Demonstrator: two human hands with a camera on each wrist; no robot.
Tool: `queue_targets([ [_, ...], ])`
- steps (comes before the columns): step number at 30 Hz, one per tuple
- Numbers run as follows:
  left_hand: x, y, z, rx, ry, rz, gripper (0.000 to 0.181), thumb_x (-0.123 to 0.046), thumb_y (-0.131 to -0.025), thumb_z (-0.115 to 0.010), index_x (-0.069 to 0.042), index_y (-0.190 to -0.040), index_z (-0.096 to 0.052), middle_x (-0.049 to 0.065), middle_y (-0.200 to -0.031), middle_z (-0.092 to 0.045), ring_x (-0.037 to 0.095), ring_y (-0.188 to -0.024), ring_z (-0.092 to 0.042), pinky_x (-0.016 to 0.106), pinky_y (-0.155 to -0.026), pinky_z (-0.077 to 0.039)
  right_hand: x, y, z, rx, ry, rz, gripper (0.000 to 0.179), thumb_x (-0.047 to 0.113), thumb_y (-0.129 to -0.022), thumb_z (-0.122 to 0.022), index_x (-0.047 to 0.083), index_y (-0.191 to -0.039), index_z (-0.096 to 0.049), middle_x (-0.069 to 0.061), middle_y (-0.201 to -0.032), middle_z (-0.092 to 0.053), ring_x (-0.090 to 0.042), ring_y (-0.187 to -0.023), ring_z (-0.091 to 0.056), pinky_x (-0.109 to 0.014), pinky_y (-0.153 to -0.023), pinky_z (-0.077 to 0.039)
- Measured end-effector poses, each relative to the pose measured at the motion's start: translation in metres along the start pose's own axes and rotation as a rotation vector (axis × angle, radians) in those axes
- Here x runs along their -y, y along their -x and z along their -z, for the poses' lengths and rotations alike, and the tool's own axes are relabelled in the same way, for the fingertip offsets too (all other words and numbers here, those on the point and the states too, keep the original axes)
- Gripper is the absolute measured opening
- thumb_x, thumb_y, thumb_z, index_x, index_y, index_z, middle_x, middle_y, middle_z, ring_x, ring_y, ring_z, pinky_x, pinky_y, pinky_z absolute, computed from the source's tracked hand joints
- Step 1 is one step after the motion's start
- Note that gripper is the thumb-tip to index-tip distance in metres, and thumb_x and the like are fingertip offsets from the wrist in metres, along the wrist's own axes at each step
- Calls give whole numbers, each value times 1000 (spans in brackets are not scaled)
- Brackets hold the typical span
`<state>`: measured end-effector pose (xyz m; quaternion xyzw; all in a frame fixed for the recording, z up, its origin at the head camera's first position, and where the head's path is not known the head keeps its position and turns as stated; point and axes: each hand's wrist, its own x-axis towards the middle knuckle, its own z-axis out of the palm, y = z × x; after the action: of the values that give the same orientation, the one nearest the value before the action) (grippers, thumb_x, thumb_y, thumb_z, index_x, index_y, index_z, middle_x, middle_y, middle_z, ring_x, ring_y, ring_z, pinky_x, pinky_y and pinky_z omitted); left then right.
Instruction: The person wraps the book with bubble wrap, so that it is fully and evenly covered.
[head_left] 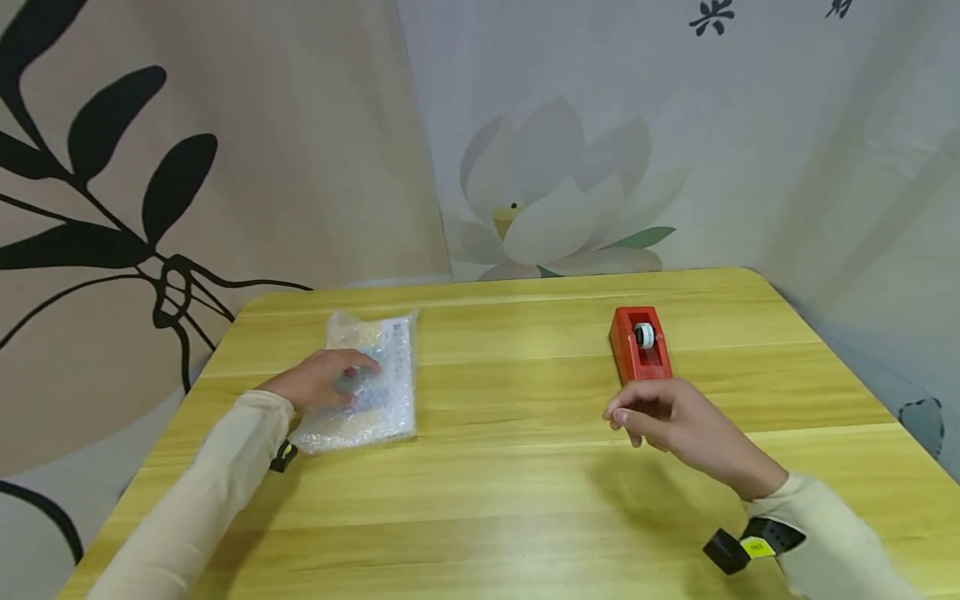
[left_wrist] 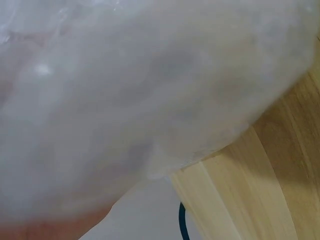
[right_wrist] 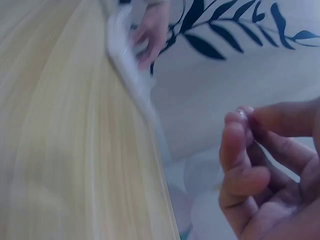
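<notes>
In the head view, my left hand (head_left: 322,379) lies over a clear bubble-wrap package (head_left: 393,400) at the left of the table, with thumb and forefinger bent and gripping it. The wrap (left_wrist: 150,100) fills most of the left wrist view, hiding most of that hand. A flat, pale item with bluish print shows through the plastic. My right hand (head_left: 678,425) is above the table at the right, just in front of a red tape dispenser (head_left: 626,350). Its fingers are loosely curled, thumb tip close to the fingertips; a small glint shows there, but no held thing is visible.
The yellow wood-grain table (head_left: 510,500) reaches back to a hanging cloth (head_left: 562,183) printed with a flower. Dark leaves are printed on the cloth at the left. A roll of tape (head_left: 645,336) sits in the dispenser.
</notes>
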<state>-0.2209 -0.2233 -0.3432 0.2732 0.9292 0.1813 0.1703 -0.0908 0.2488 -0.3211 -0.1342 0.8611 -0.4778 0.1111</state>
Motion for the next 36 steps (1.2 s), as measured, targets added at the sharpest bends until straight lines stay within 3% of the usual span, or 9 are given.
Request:
queue_targets([
  [6, 0, 2, 0, -9, -14, -3, 48, -2, -90, -71, -4, -136, -58, 22, -140, -57, 39, -121, -58, 53, -98, -52, 14, -28, -21, 16, -160, 102, 14, 21, -99, -63, 10, -100, -72, -1, -84, -69, -14, -63, -59, -26, -52, -46],
  [11, -1, 3, 2, -26, -31, -18, 47, -2, -90, -71, -3, -135, -58, 21, -140, -57, 39, -120, -58, 53, -98, -52, 26, -49, -40, 32, -244, 148, 14, 15, -99, -63, 6, -106, -72, 0, -83, -67, -11, -60, -49, -25, -54, -44],
  [18, -2, 1, 2, -22, -53, -9, 46, -2, -91, -69, -5, -136, -58, 20, -141, -57, 38, -121, -58, 53, -101, -51, 38, -79, -62, 58, -291, 134, 17, 14, -100, -61, 10, -111, -73, -1, -84, -66, -11, -60, -44, -25, -59, -44],
  [28, 1, 2, -2, -7, -25, 30, 50, -3, -91, -70, -7, -138, -55, 19, -144, -55, 38, -125, -57, 54, -103, -49, 35, -123, -99, 128, -399, 90, 23, 7, -100, -58, -3, -117, -70, 1, -84, -66, -10, -58, -43, -23, -57, -40],
  [31, 2, 1, -2, -4, -17, 28, 50, -4, -91, -70, -7, -139, -55, 18, -144, -56, 37, -125, -57, 53, -105, -48, 33, -136, -111, 132, -400, 79, 25, 5, -100, -58, -8, -118, -68, -2, -85, -67, -10, -57, -42, -22, -55, -39],
  [36, 7, 0, 1, 16, 31, 59, 55, -6, -90, -73, -7, -141, -53, 15, -143, -56, 34, -124, -56, 52, -105, -48, 33, -157, -132, 151, -377, 56, 26, 4, -99, -58, -10, -119, -67, -25, -106, -71, -10, -60, -45, -20, -56, -39],
])
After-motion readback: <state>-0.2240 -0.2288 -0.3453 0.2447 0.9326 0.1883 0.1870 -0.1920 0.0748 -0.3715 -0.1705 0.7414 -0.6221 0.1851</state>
